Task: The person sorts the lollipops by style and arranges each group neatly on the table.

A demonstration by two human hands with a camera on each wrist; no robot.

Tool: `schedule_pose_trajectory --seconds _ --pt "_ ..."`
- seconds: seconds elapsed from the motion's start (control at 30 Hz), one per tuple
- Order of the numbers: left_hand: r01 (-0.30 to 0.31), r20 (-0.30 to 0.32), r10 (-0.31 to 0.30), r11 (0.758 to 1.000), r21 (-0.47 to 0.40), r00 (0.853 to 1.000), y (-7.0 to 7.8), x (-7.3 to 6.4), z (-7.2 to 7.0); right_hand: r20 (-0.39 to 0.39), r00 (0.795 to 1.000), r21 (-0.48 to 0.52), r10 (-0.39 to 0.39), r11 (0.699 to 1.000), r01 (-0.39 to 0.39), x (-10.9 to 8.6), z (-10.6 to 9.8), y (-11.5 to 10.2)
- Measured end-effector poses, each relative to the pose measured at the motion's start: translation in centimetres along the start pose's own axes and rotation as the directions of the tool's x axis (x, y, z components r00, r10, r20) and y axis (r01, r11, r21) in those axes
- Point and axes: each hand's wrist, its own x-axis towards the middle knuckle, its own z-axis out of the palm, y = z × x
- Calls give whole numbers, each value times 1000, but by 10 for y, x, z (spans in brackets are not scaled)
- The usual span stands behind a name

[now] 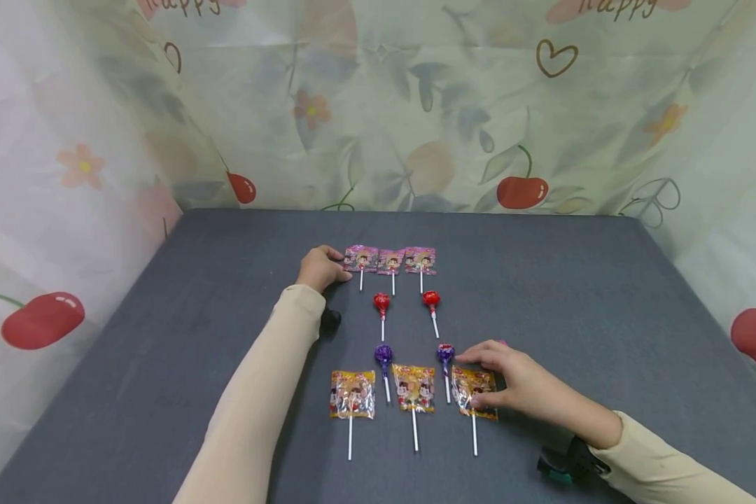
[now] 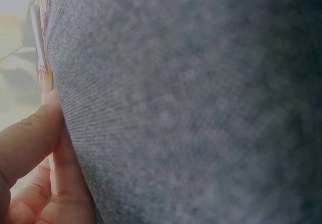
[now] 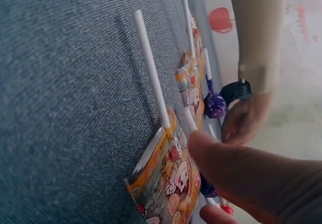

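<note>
Left hand (image 1: 321, 269): fingertips at the left edge of the flat, pink, plastic-wrapped lollipop (image 1: 360, 260), far row, left end; pinch cannot be determined. Flat, yellow-orange, plastic-wrapped lollipop (image 1: 472, 383): near row, right end, beneath right hand (image 1: 518, 381), thumb and fingers spread.

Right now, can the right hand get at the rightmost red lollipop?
Probably yes: the right hand is close to the rightmost red lollipop, and nothing visible blocks an approach over the tabletop from its right side.
</note>
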Motion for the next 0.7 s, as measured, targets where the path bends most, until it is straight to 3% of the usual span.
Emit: schedule_pose_trajectory --seconds 0.27,0.7 --pt "-9 -2 9 1000 1 1000 2 -2 0 15 1000 -129 11 992 -9 2 5 -1" --pt "16 -6 -16 1000 9 1000 3 -4 -1 27 999 -163 29 986 -25 8 5 -6"
